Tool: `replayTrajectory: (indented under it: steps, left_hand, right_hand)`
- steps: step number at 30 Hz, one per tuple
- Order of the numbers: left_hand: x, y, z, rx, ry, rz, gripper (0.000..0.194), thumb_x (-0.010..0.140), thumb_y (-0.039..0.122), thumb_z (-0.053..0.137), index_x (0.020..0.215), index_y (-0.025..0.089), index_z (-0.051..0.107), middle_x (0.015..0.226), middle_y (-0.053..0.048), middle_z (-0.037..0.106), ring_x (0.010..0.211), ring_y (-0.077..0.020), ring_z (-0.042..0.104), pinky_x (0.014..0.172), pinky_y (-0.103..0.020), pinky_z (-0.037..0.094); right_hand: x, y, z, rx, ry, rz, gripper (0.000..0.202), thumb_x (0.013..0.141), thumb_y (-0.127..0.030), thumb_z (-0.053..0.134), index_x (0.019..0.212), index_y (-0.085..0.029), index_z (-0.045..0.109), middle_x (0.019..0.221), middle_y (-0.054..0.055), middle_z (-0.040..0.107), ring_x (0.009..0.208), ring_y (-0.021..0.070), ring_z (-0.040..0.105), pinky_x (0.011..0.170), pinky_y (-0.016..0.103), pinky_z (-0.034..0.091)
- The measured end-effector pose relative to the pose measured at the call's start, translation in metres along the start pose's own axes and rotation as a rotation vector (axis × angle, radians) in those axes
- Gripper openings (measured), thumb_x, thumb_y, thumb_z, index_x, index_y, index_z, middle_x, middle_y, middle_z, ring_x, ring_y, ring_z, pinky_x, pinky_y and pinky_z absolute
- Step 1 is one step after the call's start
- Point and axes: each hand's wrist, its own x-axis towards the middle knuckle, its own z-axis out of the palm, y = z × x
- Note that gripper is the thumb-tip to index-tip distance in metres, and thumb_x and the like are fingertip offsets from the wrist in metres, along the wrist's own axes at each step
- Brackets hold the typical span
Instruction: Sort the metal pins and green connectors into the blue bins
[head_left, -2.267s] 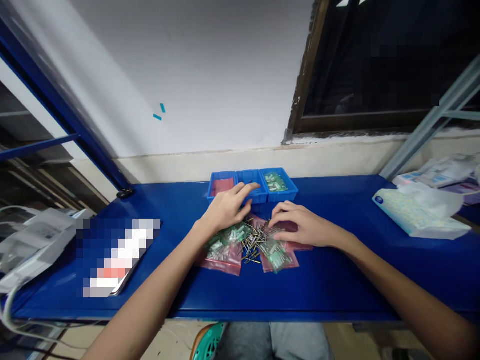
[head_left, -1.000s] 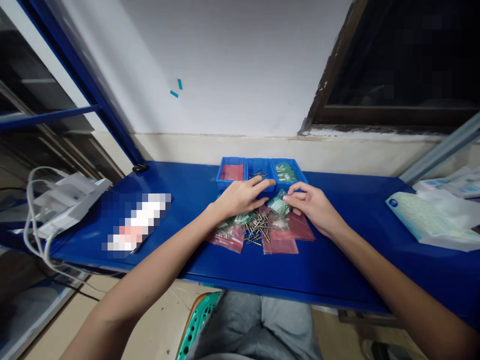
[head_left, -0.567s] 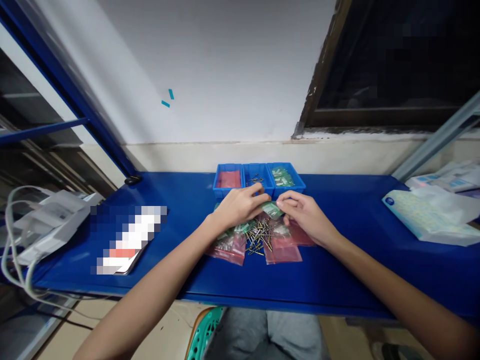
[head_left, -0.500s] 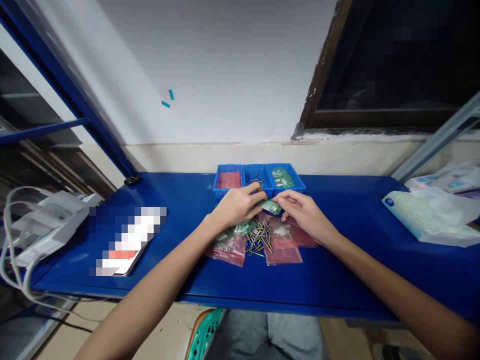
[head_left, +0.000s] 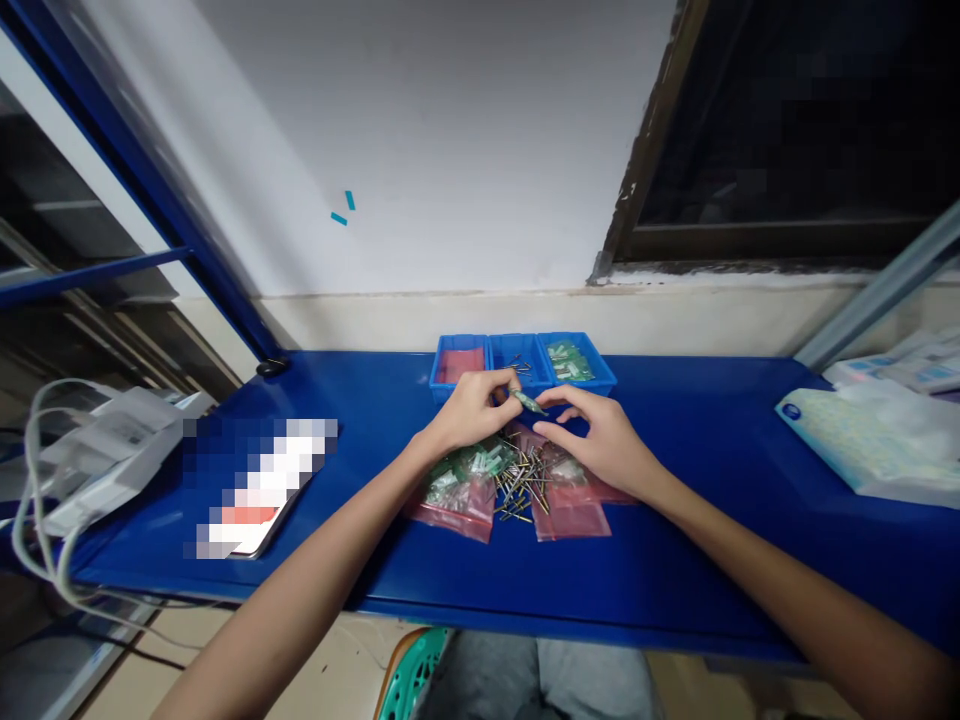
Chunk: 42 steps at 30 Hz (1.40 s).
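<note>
1. Blue table [head_left: 697,570] bears three trays [head_left: 516,348].
2. Left hand [head_left: 476,408], in front of the trays — pinches a green packet [head_left: 531,403].
3. Right hand [head_left: 601,430], in front too — fingers parted, packet contact unclear.
4. Pink bags [head_left: 574,523], nearer than the trays.
5. Metal pins [head_left: 520,478], heaped nearer than the middle tray.

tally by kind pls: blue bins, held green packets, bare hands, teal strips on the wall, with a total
Blue bins: 3
Held green packet: 1
Bare hands: 2
Teal strips: 2
Total: 8
</note>
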Motion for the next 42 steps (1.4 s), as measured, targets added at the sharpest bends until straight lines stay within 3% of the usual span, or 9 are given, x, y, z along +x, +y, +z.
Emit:
replayTrajectory:
  steps: [6, 8, 11, 15, 21, 28, 34, 39, 42]
  left_hand:
    - [-0.002, 0.008, 0.007, 0.033, 0.008, 0.060, 0.013, 0.091, 0.026, 0.050, 0.087, 0.016, 0.058, 0.068, 0.002, 0.058, 0.058, -0.0098, 0.050, 0.056, -0.024, 0.039]
    - [-0.003, 0.009, 0.008, 0.068, 0.048, 0.096, 0.022, 0.092, 0.029, 0.051, 0.110, 0.015, 0.056, 0.084, -0.002, 0.064, 0.061, -0.0106, 0.055, 0.058, -0.025, 0.044]
    - [-0.005, 0.011, 0.007, 0.201, 0.057, 0.174, 0.055, 0.092, 0.025, 0.052, 0.144, 0.019, 0.034, 0.119, -0.010, 0.062, 0.069, -0.0121, 0.060, 0.068, -0.030, 0.052]
    - [-0.007, 0.013, 0.006, 0.389, -0.059, 0.259, 0.064, 0.093, 0.019, 0.052, 0.152, 0.029, 0.027, 0.145, -0.011, 0.045, 0.105, -0.0208, 0.062, 0.084, -0.035, 0.056]
    - [-0.006, 0.010, 0.007, 0.435, -0.069, 0.234, 0.053, 0.097, 0.015, 0.044, 0.148, 0.028, 0.038, 0.142, -0.010, 0.045, 0.111, -0.0211, 0.061, 0.091, -0.037, 0.057]
    - [-0.007, 0.009, 0.014, 0.386, -0.014, 0.240, 0.047, 0.098, 0.012, 0.040, 0.143, 0.025, 0.044, 0.142, -0.013, 0.041, 0.106, -0.0190, 0.061, 0.093, -0.039, 0.055]
    - [-0.006, 0.011, 0.015, 0.223, 0.112, 0.265, 0.030, 0.099, 0.016, 0.041, 0.123, 0.019, 0.058, 0.115, -0.010, 0.061, 0.106, -0.0191, 0.061, 0.095, -0.038, 0.052]
    - [-0.006, 0.011, 0.017, 0.087, 0.128, 0.105, 0.029, 0.099, 0.033, 0.049, 0.124, 0.018, 0.051, 0.083, -0.002, 0.067, 0.065, -0.0132, 0.062, 0.064, -0.029, 0.053]
    - [-0.006, 0.011, 0.020, -0.014, 0.122, 0.085, 0.039, 0.097, 0.034, 0.052, 0.132, 0.018, 0.042, 0.082, -0.002, 0.065, 0.061, -0.0124, 0.061, 0.057, -0.026, 0.050]
  right_hand:
    - [0.000, 0.013, 0.000, 0.157, 0.102, 0.091, 0.017, 0.090, -0.034, 0.060, 0.096, -0.019, 0.066, 0.093, 0.005, 0.070, 0.083, 0.0186, 0.064, 0.074, 0.034, 0.051]
    - [0.001, 0.014, -0.001, 0.238, 0.119, 0.140, 0.017, 0.088, -0.036, 0.062, 0.089, -0.019, 0.064, 0.087, 0.004, 0.068, 0.079, 0.0176, 0.063, 0.071, 0.033, 0.051]
    - [0.001, 0.012, -0.002, 0.326, 0.122, 0.214, 0.019, 0.085, -0.038, 0.064, 0.082, -0.020, 0.062, 0.080, 0.003, 0.065, 0.073, 0.0161, 0.061, 0.067, 0.032, 0.049]
    - [0.000, 0.008, 0.001, 0.441, 0.109, 0.296, 0.021, 0.087, -0.040, 0.063, 0.086, -0.019, 0.064, 0.080, 0.005, 0.066, 0.075, 0.0171, 0.062, 0.065, 0.031, 0.049]
    - [-0.003, 0.003, 0.004, 0.494, 0.070, 0.290, 0.024, 0.087, -0.042, 0.065, 0.093, -0.019, 0.067, 0.088, 0.006, 0.066, 0.081, 0.0166, 0.062, 0.066, 0.029, 0.052]
    - [-0.001, 0.002, -0.002, 0.582, 0.152, 0.308, 0.040, 0.088, -0.044, 0.064, 0.123, -0.025, 0.060, 0.130, 0.011, 0.059, 0.110, 0.0245, 0.058, 0.069, 0.031, 0.057]
    - [-0.001, -0.001, -0.003, 0.575, 0.066, 0.250, 0.032, 0.090, -0.045, 0.061, 0.114, -0.025, 0.063, 0.114, 0.010, 0.065, 0.106, 0.0242, 0.061, 0.065, 0.030, 0.055]
    - [-0.001, 0.002, 0.001, 0.455, 0.050, 0.259, 0.027, 0.084, -0.045, 0.067, 0.098, -0.022, 0.063, 0.093, 0.007, 0.067, 0.085, 0.0196, 0.063, 0.057, 0.028, 0.051]
    - [0.000, 0.004, 0.001, 0.382, 0.051, 0.275, 0.028, 0.088, -0.047, 0.061, 0.082, -0.020, 0.062, 0.082, 0.004, 0.064, 0.067, 0.0146, 0.058, 0.055, 0.029, 0.048]
